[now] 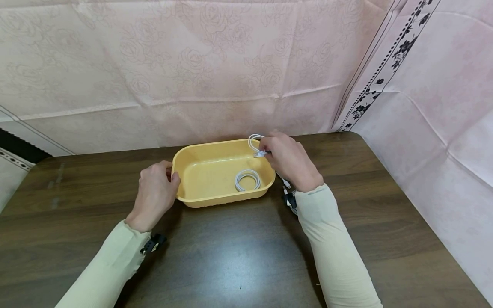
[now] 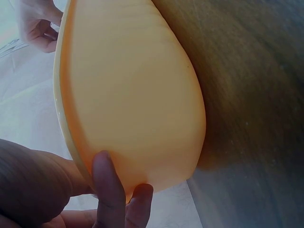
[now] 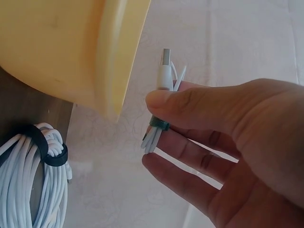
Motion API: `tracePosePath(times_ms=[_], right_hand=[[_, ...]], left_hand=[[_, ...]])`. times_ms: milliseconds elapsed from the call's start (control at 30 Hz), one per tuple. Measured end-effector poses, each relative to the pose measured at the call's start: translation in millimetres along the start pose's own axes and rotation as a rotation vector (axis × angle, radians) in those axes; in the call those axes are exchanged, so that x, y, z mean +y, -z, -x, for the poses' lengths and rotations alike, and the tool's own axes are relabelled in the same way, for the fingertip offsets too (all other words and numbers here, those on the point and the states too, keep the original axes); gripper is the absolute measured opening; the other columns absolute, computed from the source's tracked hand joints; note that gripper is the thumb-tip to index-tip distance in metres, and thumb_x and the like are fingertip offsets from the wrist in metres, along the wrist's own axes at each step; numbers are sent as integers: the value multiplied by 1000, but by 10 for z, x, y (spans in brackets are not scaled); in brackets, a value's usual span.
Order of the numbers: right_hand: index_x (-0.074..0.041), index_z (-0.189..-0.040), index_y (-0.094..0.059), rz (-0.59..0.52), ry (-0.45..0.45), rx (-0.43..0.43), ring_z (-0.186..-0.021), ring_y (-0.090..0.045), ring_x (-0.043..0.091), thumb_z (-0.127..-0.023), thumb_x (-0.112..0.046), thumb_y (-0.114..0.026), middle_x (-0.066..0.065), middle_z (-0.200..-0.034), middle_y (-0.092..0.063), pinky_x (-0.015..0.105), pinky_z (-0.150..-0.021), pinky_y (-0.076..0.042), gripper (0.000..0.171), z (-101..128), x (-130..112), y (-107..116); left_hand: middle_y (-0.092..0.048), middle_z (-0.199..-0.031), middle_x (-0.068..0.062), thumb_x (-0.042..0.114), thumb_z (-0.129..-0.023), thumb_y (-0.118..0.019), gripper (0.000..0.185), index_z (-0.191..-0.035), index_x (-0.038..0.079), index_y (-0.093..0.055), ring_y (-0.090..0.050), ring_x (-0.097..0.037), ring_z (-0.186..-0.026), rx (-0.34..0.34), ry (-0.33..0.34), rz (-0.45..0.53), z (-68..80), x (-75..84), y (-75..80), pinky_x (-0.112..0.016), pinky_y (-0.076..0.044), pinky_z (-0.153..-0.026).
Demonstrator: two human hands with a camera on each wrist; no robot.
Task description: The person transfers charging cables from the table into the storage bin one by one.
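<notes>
A yellow plastic basin (image 1: 208, 171) sits toward the back of the table, with a coiled white cable (image 1: 247, 172) lying inside near its right end. My left hand (image 1: 154, 192) grips the basin's left end at the rim; in the left wrist view its fingers (image 2: 108, 185) bend against the basin wall. Over the right end, my right hand (image 1: 289, 159) pinches a small looped white USB cable (image 3: 165, 76) between thumb and fingers. Its metal plug points up in the right wrist view, and a dark green tie (image 3: 159, 122) binds the cable below the thumb.
To the right of the basin, partly under my right forearm, lies a larger bundle of white cables (image 3: 28, 190) with black straps. The dark wooden table (image 1: 231, 256) meets a pink floral cloth (image 1: 215, 72) at the back and right.
</notes>
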State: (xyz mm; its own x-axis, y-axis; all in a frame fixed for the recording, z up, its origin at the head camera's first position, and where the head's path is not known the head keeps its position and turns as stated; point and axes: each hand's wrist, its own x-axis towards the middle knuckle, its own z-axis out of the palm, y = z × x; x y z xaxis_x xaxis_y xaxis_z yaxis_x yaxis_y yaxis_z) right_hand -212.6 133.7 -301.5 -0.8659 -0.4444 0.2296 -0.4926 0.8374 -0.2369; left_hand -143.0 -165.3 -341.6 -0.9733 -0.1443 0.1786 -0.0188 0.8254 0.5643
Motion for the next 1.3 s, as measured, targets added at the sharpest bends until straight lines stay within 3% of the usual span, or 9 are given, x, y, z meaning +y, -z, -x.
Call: tracePosePath(times_ms=[267, 1033, 1300], right_hand=[[-12, -100, -76, 8, 25, -6, -95, -63, 23, -91, -1, -65, 2, -105, -68, 44, -76, -56, 18, -13, -18, -20], [-12, -98, -76, 20, 78, -9, -89, -66, 25, -89, 3, -65, 4, -102, -68, 40, -76, -56, 21, -47, -70, -86], [-12, -97, -75, 36, 112, -13, -97, -65, 26, -88, 5, -64, 4, -100, -68, 41, -80, -55, 22, -52, -97, -121]], left_hand=[[-68, -99, -25, 9, -98, -55, 31, -119, -12, -66, -66, -30, -78, -7, 4, 4, 5, 3, -1, -40, -60, -64], [-69, -97, -25, 9, -97, -55, 30, -117, -11, -67, -66, -30, -78, 10, -13, -1, 1, -8, -2, -37, -57, -61], [-68, -101, -25, 10, -98, -55, 32, -121, -11, -65, -66, -30, -80, -25, 12, 1, 0, 1, 3, -40, -60, -66]])
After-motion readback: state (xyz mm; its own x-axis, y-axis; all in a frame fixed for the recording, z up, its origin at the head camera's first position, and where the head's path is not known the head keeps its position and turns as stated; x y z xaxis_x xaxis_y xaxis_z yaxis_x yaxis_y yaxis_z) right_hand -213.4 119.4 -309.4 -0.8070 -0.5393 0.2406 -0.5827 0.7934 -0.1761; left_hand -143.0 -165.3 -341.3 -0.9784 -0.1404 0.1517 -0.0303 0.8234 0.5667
